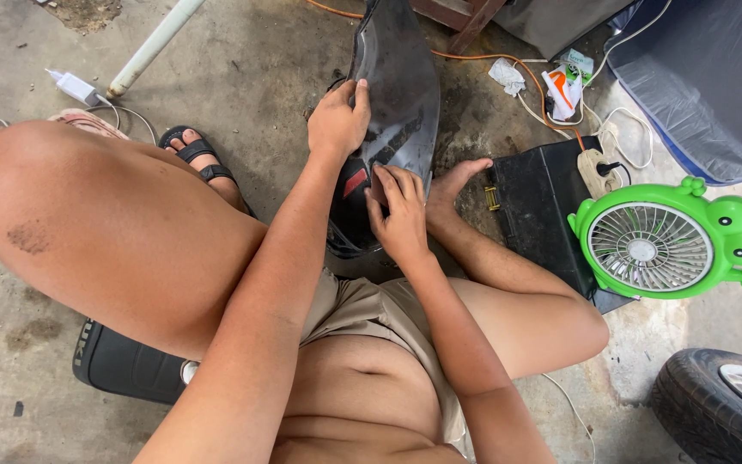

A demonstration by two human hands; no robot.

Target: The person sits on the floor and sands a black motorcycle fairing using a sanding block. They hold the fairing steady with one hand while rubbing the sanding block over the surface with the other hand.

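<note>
the stiff, light black plastic panel (pixel 401 77) is gripped at its edge by left hand (pixel 338 120) fingers, pressed by right hand (pixel 401 215)

left hand (pixel 337 120): raised, fingers curled, gripping | right hand (pixel 401 215): lower, fingers pressing flat

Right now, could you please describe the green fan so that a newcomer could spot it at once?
Start at the tyre in the lower right corner and look just above it. There, propped against a black case, is the frog-shaped fan: bright green, with a round white grille, unlike anything else on the grey floor.
</note>
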